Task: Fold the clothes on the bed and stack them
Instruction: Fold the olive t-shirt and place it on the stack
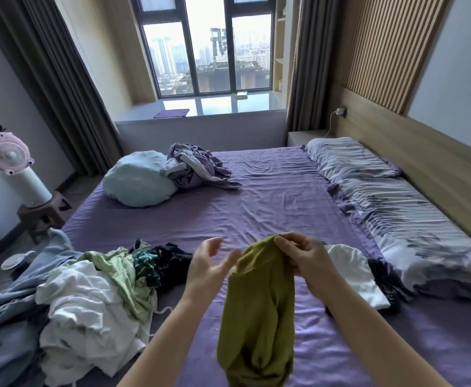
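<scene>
Your right hand (307,261) pinches the top edge of the olive-green garment (259,317), fingers curled on the cloth; it hangs in the air above the near part of the bed (270,196). Your left hand (209,268) is just beside it, fingers apart and relaxed, holding nothing. Unfolded clothes pile (89,297) lies on the bed's near-left side. A folded white piece (354,277) sits to the right, near the pillows (382,196).

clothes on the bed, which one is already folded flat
The white garment lying just right of the right hand. The olive-green garment hangs from that hand, and the pile at left is crumpled.
</scene>
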Tool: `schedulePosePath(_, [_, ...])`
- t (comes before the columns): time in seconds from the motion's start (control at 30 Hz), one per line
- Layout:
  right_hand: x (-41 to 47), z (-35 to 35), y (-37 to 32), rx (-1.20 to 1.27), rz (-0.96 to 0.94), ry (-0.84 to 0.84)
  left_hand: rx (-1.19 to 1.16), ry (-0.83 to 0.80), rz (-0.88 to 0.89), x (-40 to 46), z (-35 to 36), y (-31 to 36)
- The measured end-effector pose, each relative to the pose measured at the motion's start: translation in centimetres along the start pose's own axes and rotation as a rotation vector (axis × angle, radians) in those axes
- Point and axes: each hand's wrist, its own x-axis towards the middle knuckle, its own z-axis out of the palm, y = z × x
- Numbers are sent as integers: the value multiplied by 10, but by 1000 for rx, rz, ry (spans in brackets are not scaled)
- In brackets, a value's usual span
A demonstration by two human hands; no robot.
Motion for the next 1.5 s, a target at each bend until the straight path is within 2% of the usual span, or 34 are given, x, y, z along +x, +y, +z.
schedulePosePath(0.07, [7,5,-6,-65,-16,-6,-58,-236,76,-13,12,10])
schedulePosePath(0.13, [14,5,-11,-79,-32,24,-48,-300,79,-16,23,17])
schedulePosePath(0.23, [17,-3,-16,-67,-62,48,-43,-178,152,-7,28,28])
schedulePosePath(0.37, [-1,-12,1,-158,-70,-203,-32,-60,246,10,18,45])
schedulePosePath(0.4, [-5,-14,7,-180,-81,-216,-36,-40,258,15,14,50])
schedulePosePath(0.47, [-6,-20,13,-147,-90,-132,-31,-1,267,22,5,57])
schedulePosePath(0.53, [-3,-27,8,-25,-33,-54,-130,32,201,30,-7,60])
schedulePosePath(0.6, [3,-31,0,56,31,-24,-292,38,91,35,-21,60])
schedulePosePath(0.7, [11,-30,-11,71,75,-12,-310,3,73,38,-37,57])
schedulePosePath(0.83, [24,-23,-24,88,77,18,-189,-56,153,33,-46,52])
schedulePosePath(0.9, [29,-19,-27,114,95,29,-135,-159,221,29,-50,48])
schedulePosePath(1.03, [36,-13,-26,116,101,31,406,-390,390,27,-57,37])
schedulePosePath(1.13, [38,-14,-20,150,113,47,583,-416,403,27,-52,32])
schedulePosePath(1.2, [39,-17,-14,118,137,44,507,-394,344,27,-47,37])
schedulePosePath(1.33, [35,-17,-4,-217,70,-31,3,-389,126,21,-33,54])
schedulePosePath(1.4, [28,-10,-3,-374,-79,-64,-188,-396,57,20,-24,63])
schedulePosePath(1.5, [9,2,-5,-493,-369,-32,-309,-379,2,25,-15,75])
